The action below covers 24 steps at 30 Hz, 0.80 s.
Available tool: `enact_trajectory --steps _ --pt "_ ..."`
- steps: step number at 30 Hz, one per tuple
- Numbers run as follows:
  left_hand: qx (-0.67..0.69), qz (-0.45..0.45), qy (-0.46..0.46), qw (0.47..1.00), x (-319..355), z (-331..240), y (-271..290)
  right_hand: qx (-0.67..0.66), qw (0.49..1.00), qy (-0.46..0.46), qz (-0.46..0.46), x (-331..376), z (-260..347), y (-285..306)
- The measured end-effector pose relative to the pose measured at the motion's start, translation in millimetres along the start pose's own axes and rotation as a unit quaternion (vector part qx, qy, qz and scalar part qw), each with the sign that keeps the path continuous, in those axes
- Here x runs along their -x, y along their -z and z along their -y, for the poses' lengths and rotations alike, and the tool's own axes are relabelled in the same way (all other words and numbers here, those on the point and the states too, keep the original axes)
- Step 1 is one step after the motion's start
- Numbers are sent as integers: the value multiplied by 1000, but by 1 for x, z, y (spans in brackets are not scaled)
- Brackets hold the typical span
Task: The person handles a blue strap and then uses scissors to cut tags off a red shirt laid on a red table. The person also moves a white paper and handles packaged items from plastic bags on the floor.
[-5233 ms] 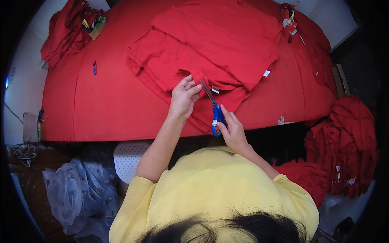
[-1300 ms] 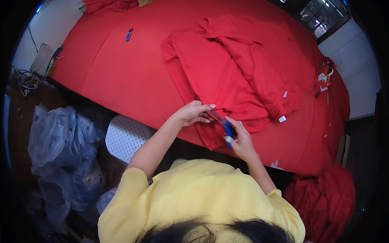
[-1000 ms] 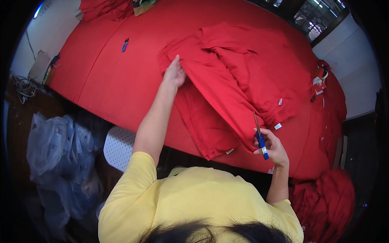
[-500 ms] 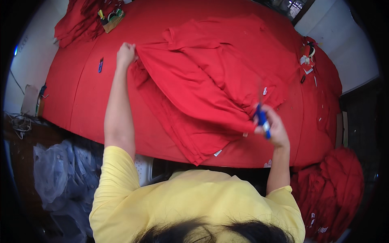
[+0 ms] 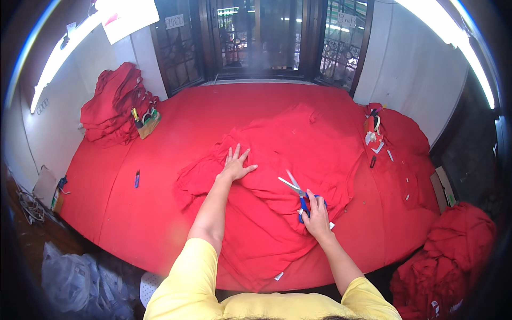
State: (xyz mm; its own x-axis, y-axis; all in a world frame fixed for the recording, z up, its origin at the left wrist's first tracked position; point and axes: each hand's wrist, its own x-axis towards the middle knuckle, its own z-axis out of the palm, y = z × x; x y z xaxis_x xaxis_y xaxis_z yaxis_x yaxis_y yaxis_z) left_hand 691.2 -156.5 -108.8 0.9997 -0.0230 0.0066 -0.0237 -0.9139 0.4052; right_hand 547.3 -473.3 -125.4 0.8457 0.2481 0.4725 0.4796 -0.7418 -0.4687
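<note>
A red garment [image 5: 277, 218] lies rumpled across the middle of the red-covered table [image 5: 165, 218], with small white tags near its lower edge. My left hand [image 5: 234, 165] rests flat on the cloth, fingers spread. In my right hand [image 5: 318, 217] are blue-handled scissors [image 5: 302, 198]. Their blades are parted and point up and to the left, over the garment.
A small blue thread snipper [image 5: 137, 178] lies at the left. Piled red cloth [image 5: 112, 106] and a tool holder [image 5: 148, 124] stand far left. More red garments are heaped at the right [image 5: 453, 245]. Plastic bags [image 5: 69, 277] hang below the table's left edge.
My left hand has let go of the lifted cloth edge and now lies flat on the garment. The scissors have swung round, their blades now parted. The view has tilted up.
</note>
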Motion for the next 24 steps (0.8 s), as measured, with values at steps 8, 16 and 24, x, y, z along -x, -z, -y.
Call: enact_trajectory --steps 8,16,24 --pt "82 -178 -36 980 7 31 -5 80 985 -133 -81 15 -41 -38" --pt "-48 -212 34 976 187 25 -57 -53 982 -132 -126 9 -23 21" --pt "7 -184 33 982 307 15 -77 -205 969 8 135 65 101 -5"
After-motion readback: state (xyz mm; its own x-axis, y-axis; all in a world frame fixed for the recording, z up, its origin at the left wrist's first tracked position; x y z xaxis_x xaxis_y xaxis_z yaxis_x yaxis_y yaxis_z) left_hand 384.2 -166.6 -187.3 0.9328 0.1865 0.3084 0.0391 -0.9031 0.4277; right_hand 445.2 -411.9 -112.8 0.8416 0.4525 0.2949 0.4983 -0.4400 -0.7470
